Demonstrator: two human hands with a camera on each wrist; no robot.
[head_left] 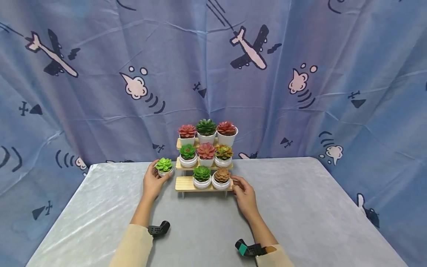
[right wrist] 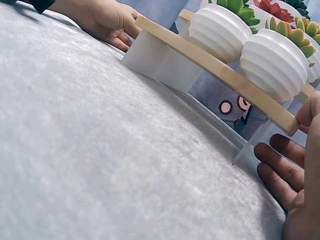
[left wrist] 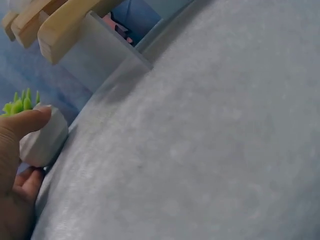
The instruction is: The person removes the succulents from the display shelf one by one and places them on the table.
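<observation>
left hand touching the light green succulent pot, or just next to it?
Touching. In the left wrist view the left hand has its thumb pressed on the white wall of the light green succulent pot, fingers under it. The head view agrees.

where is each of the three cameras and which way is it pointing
Head: worn on the head, looking forward and down over the grey table at the wooden stand; both forearms, the left hand and the right hand show.
Left wrist: low by the table, looking past the left hand, which holds the light green plant's white pot, toward the stand's end.
Right wrist: low by the table, looking under the stand's bottom shelf; right fingers show.
Shared: the right wrist and head views both show the left hand and the two bottom-shelf pots.
</observation>
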